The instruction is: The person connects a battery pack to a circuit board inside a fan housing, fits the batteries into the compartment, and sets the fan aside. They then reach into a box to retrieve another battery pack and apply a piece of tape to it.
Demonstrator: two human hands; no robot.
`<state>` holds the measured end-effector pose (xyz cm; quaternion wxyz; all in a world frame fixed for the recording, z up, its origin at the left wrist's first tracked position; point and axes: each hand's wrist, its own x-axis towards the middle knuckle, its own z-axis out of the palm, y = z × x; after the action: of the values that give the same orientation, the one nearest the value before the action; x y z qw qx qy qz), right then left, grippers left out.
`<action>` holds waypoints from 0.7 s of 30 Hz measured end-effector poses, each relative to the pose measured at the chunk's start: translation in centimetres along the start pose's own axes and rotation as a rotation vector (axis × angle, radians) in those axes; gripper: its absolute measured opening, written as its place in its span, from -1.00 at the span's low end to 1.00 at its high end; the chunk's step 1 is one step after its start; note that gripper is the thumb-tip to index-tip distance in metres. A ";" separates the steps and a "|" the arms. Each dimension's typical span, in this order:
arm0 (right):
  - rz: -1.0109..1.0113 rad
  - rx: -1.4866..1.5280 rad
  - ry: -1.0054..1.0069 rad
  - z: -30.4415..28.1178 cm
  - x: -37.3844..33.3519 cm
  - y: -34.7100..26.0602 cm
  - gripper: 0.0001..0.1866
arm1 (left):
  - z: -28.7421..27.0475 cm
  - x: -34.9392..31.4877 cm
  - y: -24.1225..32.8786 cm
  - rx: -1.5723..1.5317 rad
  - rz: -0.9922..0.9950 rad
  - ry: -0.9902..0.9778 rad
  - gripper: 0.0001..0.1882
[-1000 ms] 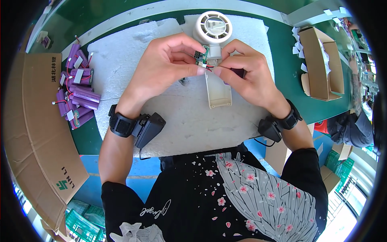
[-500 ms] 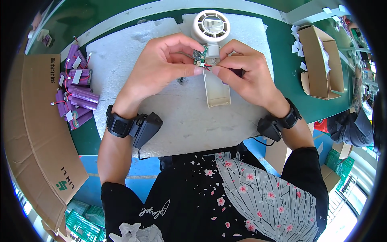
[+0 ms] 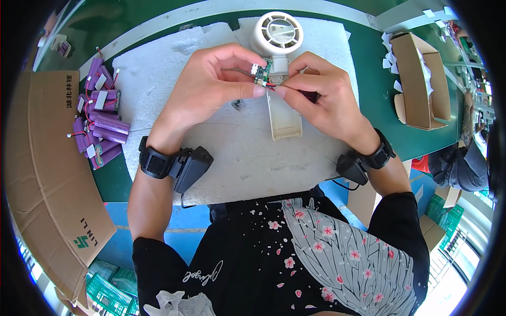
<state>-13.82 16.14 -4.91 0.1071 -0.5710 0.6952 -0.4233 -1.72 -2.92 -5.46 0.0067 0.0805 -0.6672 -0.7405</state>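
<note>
My left hand (image 3: 203, 81) pinches a small green circuit board (image 3: 262, 72) by its edges between thumb and fingers. Thin red and black wires (image 3: 270, 86) run from the board's lower end to my right hand (image 3: 329, 92), whose thumb and forefinger are closed on them. Under the right fingers shows part of a dark purple object (image 3: 311, 95), mostly hidden. Behind and below the board lies a cream handheld fan (image 3: 259, 42) with a round grille head, its hollow handle shell (image 3: 286, 124) pointing toward me.
A white foam sheet (image 3: 237, 163) covers the green table (image 3: 371, 95). Several purple battery packs (image 3: 110, 124) with wires are piled at the left beside a large cardboard sheet (image 3: 47, 174). An open cardboard box (image 3: 416, 79) stands right, with white paper scraps around it.
The board has tilted slightly between my left fingers. The fan has shifted a touch to the right. My hands stay nearly in place, still holding board and wires.
</note>
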 end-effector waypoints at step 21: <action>0.094 0.005 0.102 0.0 0.3 -0.7 -0.79 | 1.6 -0.4 0.1 0.456 0.325 0.033 -0.51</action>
<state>-13.40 15.91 -4.27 0.0928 -0.5152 0.7247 -0.4481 -1.54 -1.32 -5.12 0.1182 -0.0160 -0.8207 -0.5588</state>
